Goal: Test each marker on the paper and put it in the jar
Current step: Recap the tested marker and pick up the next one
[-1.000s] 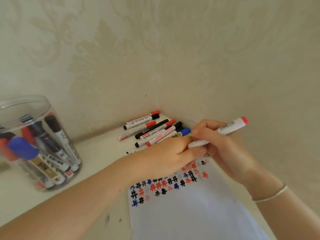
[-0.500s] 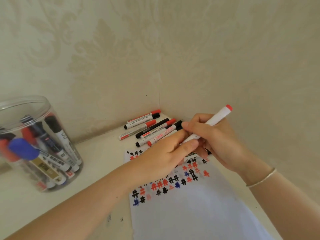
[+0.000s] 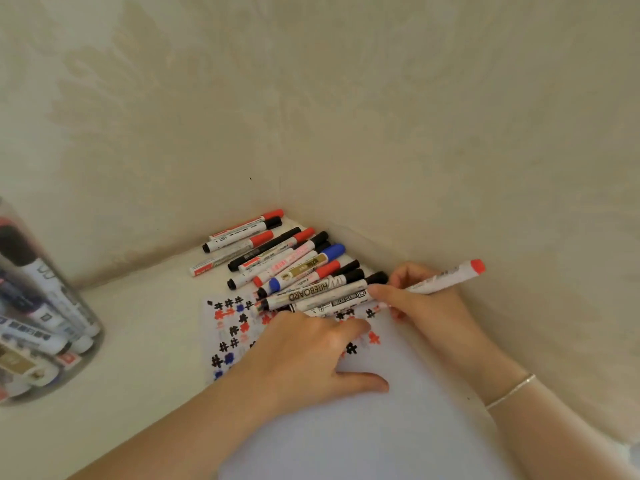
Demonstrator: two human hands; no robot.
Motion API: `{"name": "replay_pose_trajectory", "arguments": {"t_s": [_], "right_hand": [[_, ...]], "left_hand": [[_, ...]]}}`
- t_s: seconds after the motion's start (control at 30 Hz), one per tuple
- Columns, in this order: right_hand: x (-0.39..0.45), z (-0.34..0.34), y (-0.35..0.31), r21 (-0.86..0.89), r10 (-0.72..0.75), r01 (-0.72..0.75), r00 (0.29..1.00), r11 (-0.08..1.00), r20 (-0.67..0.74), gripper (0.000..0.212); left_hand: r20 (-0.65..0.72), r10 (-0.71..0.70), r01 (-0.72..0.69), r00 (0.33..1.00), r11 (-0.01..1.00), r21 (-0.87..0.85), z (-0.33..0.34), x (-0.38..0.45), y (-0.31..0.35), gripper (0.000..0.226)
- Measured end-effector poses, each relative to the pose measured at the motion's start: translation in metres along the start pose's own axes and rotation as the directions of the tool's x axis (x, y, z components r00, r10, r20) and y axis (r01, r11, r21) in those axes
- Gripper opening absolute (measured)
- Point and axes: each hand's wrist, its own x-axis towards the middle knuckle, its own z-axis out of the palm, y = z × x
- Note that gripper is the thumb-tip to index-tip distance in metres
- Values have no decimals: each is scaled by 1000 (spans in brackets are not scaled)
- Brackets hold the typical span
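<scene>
Red-capped whiteboard marker (image 3: 445, 276) pinched in right hand (image 3: 427, 306), tip on white paper (image 3: 363, 427). Left hand (image 3: 304, 358) flat, fingers spread, pressing paper. Clear plastic jar (image 3: 41, 323) far left, part-filled with markers.

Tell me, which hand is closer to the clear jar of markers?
Left. The left hand lies flat on the paper, nearer the jar at far left. The right hand, holding a red marker, is farther right.
</scene>
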Motion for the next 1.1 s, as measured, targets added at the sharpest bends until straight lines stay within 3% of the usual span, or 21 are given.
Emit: {"name": "replay_pose_trajectory", "arguments": {"t_s": [0.1, 0.33, 0.47, 0.7, 0.97, 1.1], "right_hand": [[0, 2, 6, 90, 56, -50, 996, 995, -75, 19], [4, 10, 21, -116, -65, 30, 949, 993, -310, 34], [4, 9, 22, -120, -63, 28, 953, 992, -298, 35], [4, 12, 23, -270, -149, 71, 949, 960, -278, 38], [2, 12, 16, -188, -87, 48, 975, 981, -203, 30], [4, 12, 23, -255, -164, 97, 953, 962, -255, 40]], "left_hand": [[-64, 5, -8, 998, 999, -42, 6, -1, -1, 81], [-168, 13, -17, 986, 1000, -21, 12, 0, -7, 66], [-170, 12, -9, 985, 1000, 15, 8, -2, -9, 63], [-139, -7, 12, 990, 999, 32, 7, -2, -9, 68], [-126, -13, 16, 992, 1000, 19, 7, -1, -9, 70], [-117, -10, 9, 993, 1000, -6, 7, -1, -9, 71]]}}
